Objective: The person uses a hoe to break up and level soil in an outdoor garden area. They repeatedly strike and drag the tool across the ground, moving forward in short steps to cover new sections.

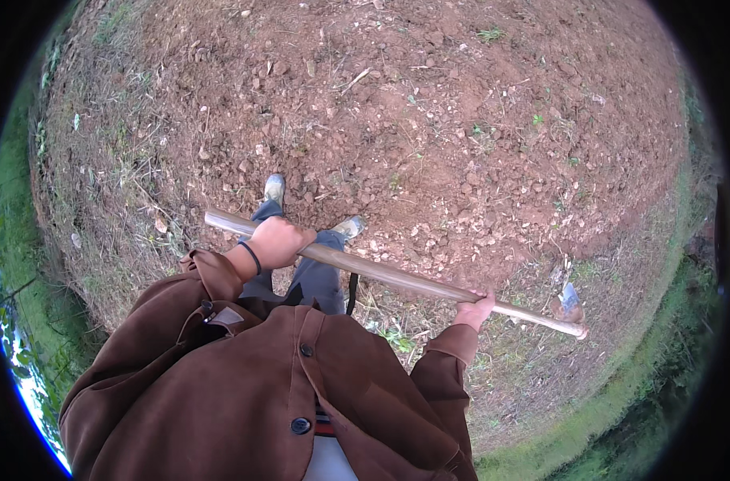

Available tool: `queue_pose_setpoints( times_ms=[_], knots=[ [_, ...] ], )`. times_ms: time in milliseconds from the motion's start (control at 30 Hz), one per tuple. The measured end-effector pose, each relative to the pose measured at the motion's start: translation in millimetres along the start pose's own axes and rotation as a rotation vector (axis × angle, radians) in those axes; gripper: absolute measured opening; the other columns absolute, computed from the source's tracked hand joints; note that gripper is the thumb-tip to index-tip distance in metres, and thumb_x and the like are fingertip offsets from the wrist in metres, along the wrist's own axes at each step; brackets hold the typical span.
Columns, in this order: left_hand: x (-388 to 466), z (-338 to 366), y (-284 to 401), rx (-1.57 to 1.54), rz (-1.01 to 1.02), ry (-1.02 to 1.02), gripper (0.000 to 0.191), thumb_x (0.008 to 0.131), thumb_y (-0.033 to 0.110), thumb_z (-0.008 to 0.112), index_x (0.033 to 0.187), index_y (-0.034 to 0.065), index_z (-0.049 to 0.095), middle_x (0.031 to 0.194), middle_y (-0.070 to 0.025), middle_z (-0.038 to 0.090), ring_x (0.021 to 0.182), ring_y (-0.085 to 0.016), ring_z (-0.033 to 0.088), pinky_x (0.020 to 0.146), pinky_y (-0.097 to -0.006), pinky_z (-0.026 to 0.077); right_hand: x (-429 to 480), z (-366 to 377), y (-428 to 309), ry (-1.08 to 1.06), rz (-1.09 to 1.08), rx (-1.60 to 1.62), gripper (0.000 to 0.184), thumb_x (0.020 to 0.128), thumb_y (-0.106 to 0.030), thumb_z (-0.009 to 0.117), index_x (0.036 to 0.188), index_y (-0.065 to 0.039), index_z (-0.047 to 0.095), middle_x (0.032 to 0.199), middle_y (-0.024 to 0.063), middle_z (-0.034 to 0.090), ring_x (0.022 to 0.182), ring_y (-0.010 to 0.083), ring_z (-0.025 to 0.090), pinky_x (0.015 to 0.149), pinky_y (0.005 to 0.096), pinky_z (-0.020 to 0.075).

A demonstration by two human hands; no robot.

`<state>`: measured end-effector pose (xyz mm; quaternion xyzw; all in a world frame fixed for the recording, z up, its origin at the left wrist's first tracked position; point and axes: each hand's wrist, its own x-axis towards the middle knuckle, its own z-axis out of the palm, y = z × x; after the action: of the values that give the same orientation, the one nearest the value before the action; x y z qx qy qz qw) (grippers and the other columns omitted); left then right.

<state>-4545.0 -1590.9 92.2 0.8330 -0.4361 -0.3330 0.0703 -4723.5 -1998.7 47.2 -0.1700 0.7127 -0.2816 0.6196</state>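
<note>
A long wooden handle (371,269) of a hoe slants across the front of my body, its butt end at the left by my knees. My left hand (279,242) is wrapped around it near that butt end, with a dark band on the wrist. Farther down the shaft, my right hand (477,309) grips it from my right side. The metal hoe blade (570,299) is at the far right end, partly shiny and partly brown. Whether the blade touches the ground cannot be told.
Reddish-brown clods of loose soil (401,132) spread in front of me, with dry stalks and small weeds. My two shoes (275,188) stand on it. Grass (629,385) edges the ground at the right, and greenery (16,198) at the left.
</note>
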Motion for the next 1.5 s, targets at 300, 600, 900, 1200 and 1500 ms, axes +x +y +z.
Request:
queue_pose_setpoints(
  times_ms=[300, 600, 900, 1200, 1500],
  knots=[
    [2, -30, 76, -0.222, -0.068, -0.179, 0.026, 0.078, 0.015, 0.058, 0.103, 0.0093, 0.051, 0.072, -0.0131, 0.064, 0.065, -0.033, 0.064, 0.058, -0.044, 0.052, 104, 46, 4, -0.182, -0.026, -0.298, 0.03, 0.092, -0.031, 0.055, 0.071, -0.016, 0.039, 0.053, -0.0038, 0.038, 0.046, 0.0108, 0.039, 0.043, 0.0275, 0.0373],
    [-128, 4, 34, -0.049, -0.383, -0.371, 0.018, 0.08, 0.022, 0.054, 0.094, 0.0117, 0.053, 0.065, -0.0115, 0.062, 0.06, -0.031, 0.063, 0.052, -0.0446, 0.049, 36, 8, 203, -0.195, 0.452, -0.265, 0.029, 0.091, -0.024, 0.053, 0.067, -0.015, 0.039, 0.051, -0.0033, 0.036, 0.045, 0.0124, 0.037, 0.047, 0.0298, 0.0376],
    [-14, 38, 42, -0.078, -0.103, -0.056, 0.02, 0.077, 0.023, 0.058, 0.095, 0.0162, 0.055, 0.064, -0.0075, 0.061, 0.058, -0.027, 0.063, 0.049, -0.0396, 0.049, 89, -25, 14, -0.061, 0.087, -0.179, 0.032, 0.09, -0.027, 0.049, 0.063, -0.017, 0.035, 0.05, -0.0035, 0.034, 0.046, 0.0126, 0.035, 0.066, 0.0383, 0.0491],
    [-49, -32, 80, -0.215, -0.244, -0.226, 0.018, 0.079, 0.018, 0.055, 0.096, 0.012, 0.055, 0.07, -0.0107, 0.065, 0.066, -0.029, 0.066, 0.057, -0.0435, 0.05, 100, 25, 69, -0.186, 0.06, -0.419, 0.033, 0.089, -0.026, 0.055, 0.064, -0.016, 0.036, 0.054, -0.0013, 0.035, 0.05, 0.0154, 0.039, 0.052, 0.0332, 0.0399],
    [-170, 0, 56, -0.137, -0.539, -0.353, 0.017, 0.076, 0.019, 0.056, 0.092, 0.0137, 0.057, 0.066, -0.0098, 0.063, 0.061, -0.03, 0.064, 0.056, -0.0428, 0.051, -4, 14, 224, -0.199, 0.479, -0.525, 0.032, 0.091, -0.022, 0.054, 0.064, -0.016, 0.039, 0.05, -0.0038, 0.036, 0.045, 0.0126, 0.038, 0.046, 0.0297, 0.0393]
  ],
)
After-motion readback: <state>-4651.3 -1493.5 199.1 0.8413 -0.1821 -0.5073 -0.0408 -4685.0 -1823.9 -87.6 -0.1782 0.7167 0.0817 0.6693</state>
